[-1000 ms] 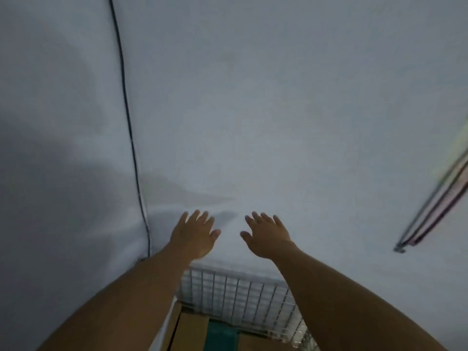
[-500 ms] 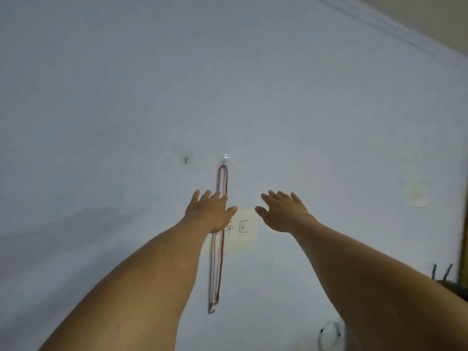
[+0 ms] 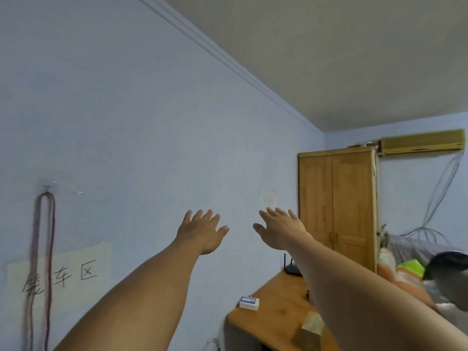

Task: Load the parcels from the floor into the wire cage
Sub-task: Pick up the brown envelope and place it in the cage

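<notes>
Both arms reach straight out in front of me at chest height, against a pale blue wall. My left hand [image 3: 202, 230] is spread flat with its back toward me and holds nothing. My right hand [image 3: 279, 230] is beside it, a short gap apart, also flat and empty. Neither the wire cage nor any parcel on the floor is in view; the camera looks up at the wall and ceiling.
A wooden desk [image 3: 276, 312] with a small white box [image 3: 249, 303] and a router [image 3: 292, 269] stands at lower right. Behind it is a wooden wardrobe [image 3: 336, 206], with a pile of clothes [image 3: 415, 272] to its right. A red cord [image 3: 41, 262] hangs over a paper sign [image 3: 83, 271] at left.
The view has swung right and upward: the wire cage dropped out of sight, the hanging cord slid to the left, and the desk and wardrobe came in. Both hands stay outstretched and empty.
</notes>
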The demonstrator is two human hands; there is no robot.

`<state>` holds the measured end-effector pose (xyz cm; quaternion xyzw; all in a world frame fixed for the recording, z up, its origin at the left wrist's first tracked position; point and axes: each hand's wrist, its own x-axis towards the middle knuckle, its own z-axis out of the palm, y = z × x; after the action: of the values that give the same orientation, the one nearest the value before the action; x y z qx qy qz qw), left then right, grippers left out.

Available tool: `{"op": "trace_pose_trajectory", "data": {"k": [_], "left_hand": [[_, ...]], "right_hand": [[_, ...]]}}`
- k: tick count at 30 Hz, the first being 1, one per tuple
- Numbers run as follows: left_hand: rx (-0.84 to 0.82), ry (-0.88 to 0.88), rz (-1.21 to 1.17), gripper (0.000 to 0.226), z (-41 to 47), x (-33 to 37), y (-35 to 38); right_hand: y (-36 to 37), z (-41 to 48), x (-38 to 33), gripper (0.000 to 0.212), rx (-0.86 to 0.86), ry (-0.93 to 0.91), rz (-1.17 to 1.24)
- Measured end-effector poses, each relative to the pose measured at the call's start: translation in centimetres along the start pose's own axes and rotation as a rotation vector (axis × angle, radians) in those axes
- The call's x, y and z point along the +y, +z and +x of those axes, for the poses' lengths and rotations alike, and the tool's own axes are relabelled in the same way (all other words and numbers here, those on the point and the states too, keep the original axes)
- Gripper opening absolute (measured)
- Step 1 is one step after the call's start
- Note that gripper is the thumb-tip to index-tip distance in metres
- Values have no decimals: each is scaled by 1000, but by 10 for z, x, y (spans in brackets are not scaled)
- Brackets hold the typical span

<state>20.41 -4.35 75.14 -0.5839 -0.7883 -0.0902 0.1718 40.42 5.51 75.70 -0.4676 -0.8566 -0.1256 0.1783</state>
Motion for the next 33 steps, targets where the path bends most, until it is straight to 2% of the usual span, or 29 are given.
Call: {"op": "trace_pose_trajectory", "data": {"k": [8, 21, 27, 33], "left_hand": [[-19, 10, -4, 68, 88, 9, 61], [-71, -235, 32, 67, 252, -89, 163], [-165, -372, 25, 65, 274, -128, 238], [-305, -532, -9, 66, 274, -144, 365]], "right_hand": [[67, 78, 39, 66, -14, 12, -10], [187, 293, -13, 66, -56, -196, 99], [283, 351, -51, 66, -181, -317, 165], [425, 386, -80, 66, -344, -472, 217]]}}
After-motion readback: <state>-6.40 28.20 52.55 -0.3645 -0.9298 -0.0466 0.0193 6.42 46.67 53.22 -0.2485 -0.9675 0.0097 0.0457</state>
